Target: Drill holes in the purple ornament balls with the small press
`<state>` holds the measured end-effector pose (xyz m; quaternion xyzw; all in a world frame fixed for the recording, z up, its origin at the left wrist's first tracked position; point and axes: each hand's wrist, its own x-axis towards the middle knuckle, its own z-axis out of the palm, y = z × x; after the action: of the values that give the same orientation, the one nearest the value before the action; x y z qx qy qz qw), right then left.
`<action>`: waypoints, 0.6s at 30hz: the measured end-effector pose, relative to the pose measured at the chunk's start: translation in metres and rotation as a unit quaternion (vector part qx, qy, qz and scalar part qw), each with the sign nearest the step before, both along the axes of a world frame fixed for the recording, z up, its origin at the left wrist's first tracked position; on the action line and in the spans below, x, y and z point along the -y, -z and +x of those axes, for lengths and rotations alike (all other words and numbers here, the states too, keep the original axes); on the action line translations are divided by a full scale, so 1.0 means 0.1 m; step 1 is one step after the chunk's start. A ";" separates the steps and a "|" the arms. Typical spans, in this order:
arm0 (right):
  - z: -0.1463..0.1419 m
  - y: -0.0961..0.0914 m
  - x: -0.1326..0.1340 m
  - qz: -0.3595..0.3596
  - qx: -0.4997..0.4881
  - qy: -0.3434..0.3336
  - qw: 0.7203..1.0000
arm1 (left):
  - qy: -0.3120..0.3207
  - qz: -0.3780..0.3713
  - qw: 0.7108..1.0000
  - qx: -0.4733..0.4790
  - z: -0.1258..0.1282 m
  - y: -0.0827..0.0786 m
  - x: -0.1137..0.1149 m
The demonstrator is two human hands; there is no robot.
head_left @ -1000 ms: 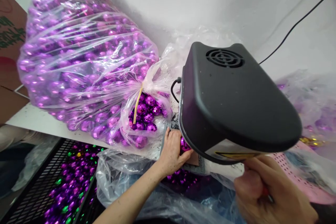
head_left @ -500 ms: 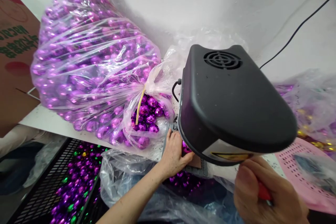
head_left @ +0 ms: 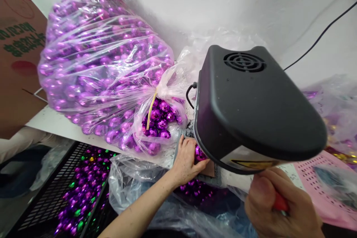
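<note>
My left hand (head_left: 186,160) is at the base under a black machine housing (head_left: 259,100), its fingers and thumb around a shiny purple faceted ball (head_left: 199,153). The ball is partly hidden by the housing and sits by a brown flat piece (head_left: 209,170) on a grey base plate (head_left: 219,179). My right hand (head_left: 284,204) is closed around a red handle (head_left: 279,202) just below the front of the housing; most of the handle is hidden by the fingers.
A clear bag of purple balls (head_left: 106,67) leans at the left, near a cardboard box (head_left: 21,63). Below are a black crate (head_left: 50,193) of purple and green pieces and clear plastic sheeting (head_left: 131,178). A pink perforated basket (head_left: 315,178) stands right; a black cable (head_left: 320,37) crosses the wall.
The scene has shifted slightly to the right in view. More of the purple ball shows beside my left hand. My right hand keeps its grip on the red handle.
</note>
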<state>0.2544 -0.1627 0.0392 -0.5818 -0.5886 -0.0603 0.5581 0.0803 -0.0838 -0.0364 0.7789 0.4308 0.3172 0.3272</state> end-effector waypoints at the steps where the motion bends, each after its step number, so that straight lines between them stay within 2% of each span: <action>1: 0.00 -0.01 -0.01 0.002 0.000 -0.006 1.000 | -0.001 0.000 1.000 0.002 0.00 0.00 0.00; 8: -0.03 -0.07 -0.04 0.040 0.032 -0.030 0.998 | 0.001 -0.005 1.000 0.005 -0.01 -0.06 0.00; 10: -0.05 -0.02 -0.07 0.061 0.025 -0.020 0.998 | 0.010 -0.018 1.000 -0.001 -0.02 -0.07 -0.01; 13: -0.10 0.18 -0.13 0.116 0.020 0.001 0.993 | 0.023 -0.032 0.999 -0.007 -0.02 -0.09 -0.01; 15: -0.12 0.31 -0.15 0.126 0.032 0.000 0.991 | 0.027 -0.037 0.999 -0.010 -0.02 -0.08 -0.02; 17: -0.12 0.32 -0.12 0.118 0.039 -0.008 0.992 | 0.028 -0.036 0.999 -0.010 -0.02 -0.07 -0.02; 18: -0.12 0.27 -0.10 0.106 0.042 -0.017 0.993 | 0.027 -0.033 0.999 -0.008 -0.02 -0.06 -0.02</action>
<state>0.2426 -0.1526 0.0118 -0.5059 -0.6120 -0.1375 0.5921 0.0781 -0.0820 -0.0306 0.7816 0.4223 0.2877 0.3578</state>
